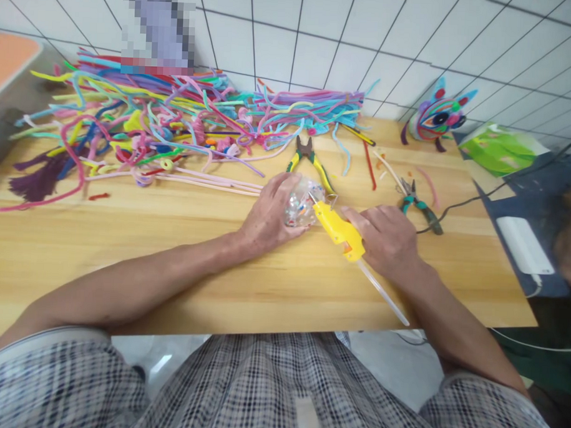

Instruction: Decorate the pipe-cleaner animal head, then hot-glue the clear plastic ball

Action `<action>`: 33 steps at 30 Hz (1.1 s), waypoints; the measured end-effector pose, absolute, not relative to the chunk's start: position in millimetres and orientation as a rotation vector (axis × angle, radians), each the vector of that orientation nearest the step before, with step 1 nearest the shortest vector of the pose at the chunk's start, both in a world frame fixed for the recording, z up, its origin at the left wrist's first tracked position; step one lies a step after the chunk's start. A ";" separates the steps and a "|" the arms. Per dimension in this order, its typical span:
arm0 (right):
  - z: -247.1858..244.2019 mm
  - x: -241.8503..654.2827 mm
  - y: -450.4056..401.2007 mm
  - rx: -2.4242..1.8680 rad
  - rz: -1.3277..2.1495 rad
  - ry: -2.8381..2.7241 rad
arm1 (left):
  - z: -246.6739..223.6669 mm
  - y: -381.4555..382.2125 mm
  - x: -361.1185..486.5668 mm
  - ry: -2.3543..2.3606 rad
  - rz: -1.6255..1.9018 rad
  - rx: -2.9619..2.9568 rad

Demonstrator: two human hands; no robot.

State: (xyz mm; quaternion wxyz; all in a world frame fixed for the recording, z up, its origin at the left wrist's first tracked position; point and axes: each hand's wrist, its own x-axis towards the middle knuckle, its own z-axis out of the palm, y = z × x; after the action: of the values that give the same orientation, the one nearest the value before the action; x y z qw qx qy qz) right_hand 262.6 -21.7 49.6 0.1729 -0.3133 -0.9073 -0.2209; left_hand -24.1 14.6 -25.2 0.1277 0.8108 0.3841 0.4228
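Observation:
My left hand (pixel 265 221) is wrapped round the left side of a clear container (pixel 299 202) with small coloured bits in it. In my right hand (pixel 390 239) is a yellow glue gun (pixel 340 229), its tip over the right part of the container. A long translucent glue stick (pixel 383 292) sticks out of the gun's rear toward the table's front edge. Just behind the container lie pliers with yellow and green handles (pixel 325 176), jaws pointing away from me. Where exactly the gun's tip meets the container is too small to tell.
Colourful fuzzy stems (pixel 176 113) pile up along the back left. Teal-handled pliers (pixel 423 209) lie right of my right hand. Behind them stand a colourful animal head (pixel 437 119) and a green packet (pixel 500 150). A white power block (pixel 523 244) and a dark cable are at right, near another person's arm.

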 end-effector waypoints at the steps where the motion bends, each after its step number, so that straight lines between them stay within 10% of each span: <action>1: 50.1 262.5 -21.7 -0.887 -0.623 -2.579 | -25.6 14.7 -24.1 1.115 1.230 2.360; 33: 52.7 263.9 -24.2 -0.915 -0.605 -2.597 | -26.1 13.6 -21.2 1.142 1.246 2.370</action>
State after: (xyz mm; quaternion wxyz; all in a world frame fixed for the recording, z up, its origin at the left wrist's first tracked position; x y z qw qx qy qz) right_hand 263.9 -24.2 52.7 0.1608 -0.3203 -0.9092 -0.2117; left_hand -21.2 13.6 -26.1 0.1148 0.8087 0.3898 0.4253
